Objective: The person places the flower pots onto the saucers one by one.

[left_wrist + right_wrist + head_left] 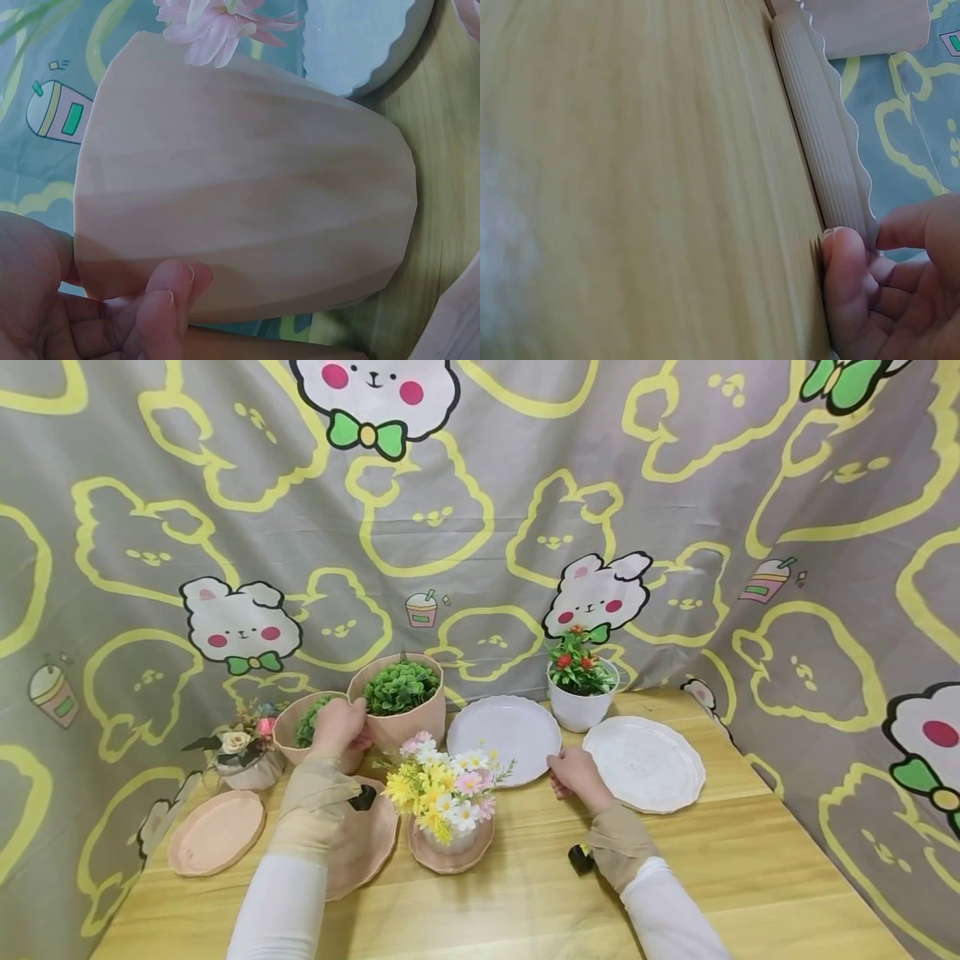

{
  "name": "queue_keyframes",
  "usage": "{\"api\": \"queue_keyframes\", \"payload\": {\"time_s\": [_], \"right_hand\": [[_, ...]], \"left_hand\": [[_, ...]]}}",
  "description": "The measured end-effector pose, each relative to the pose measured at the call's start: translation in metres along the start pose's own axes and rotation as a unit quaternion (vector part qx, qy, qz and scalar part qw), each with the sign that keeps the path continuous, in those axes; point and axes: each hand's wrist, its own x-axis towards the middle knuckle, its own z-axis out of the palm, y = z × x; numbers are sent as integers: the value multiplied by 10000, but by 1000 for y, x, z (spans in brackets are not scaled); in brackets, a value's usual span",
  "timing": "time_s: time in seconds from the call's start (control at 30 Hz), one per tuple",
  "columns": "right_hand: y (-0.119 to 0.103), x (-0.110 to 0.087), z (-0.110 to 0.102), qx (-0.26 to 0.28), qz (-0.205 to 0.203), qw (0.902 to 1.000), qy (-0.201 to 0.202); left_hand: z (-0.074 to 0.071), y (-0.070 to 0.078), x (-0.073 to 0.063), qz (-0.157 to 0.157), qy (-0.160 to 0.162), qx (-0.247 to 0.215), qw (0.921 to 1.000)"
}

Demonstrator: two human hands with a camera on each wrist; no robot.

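My left hand (341, 727) pinches the rim of the larger pink pot (408, 722), which holds a green leafy plant (401, 685). In the left wrist view, fingertips press the outside of this pot (247, 180) while the rest of the hand is at its rim. A smaller pink pot (296, 718) with greenery stands at its left, partly hidden by the hand. With thumb and fingers, my right hand (577, 774) grips the near right edge of a white scalloped plate (506, 739). The right wrist view shows the plate's ribbed side (817, 120) low over the table.
A white pot (581, 703) with red flowers stands behind a second white plate (645, 764). Yellow, white and pink flowers (446, 785) stand on a small pink saucer (457, 864) in front. Pink plates (217, 832) and a rose pot (247, 764) are at left.
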Motion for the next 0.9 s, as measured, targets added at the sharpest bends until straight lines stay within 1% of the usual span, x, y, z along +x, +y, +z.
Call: {"api": "queue_keyframes", "payload": {"time_s": [0.17,0.27,0.47,0.5,0.6,0.73,0.9], "right_hand": [[0,2,1,2,6,10000,-37],[0,2,1,14,-2,10000,-45],[0,2,1,-24,29,10000,-18],[0,2,1,-47,26,10000,-18],[1,3,1,-90,10,10000,-5],[1,3,1,-55,3,10000,16],[1,2,1,-107,0,9999,28]], "left_hand": [[-1,0,-2,26,104,14,9999],[-2,0,-3,114,149,113,9998],[-5,0,-3,249,140,254,9993],[-6,1,-4,235,109,214,9994],[-8,3,-4,295,150,290,9990],[-11,8,-4,422,203,519,9976],[-13,14,-6,447,-78,343,9984]]}}
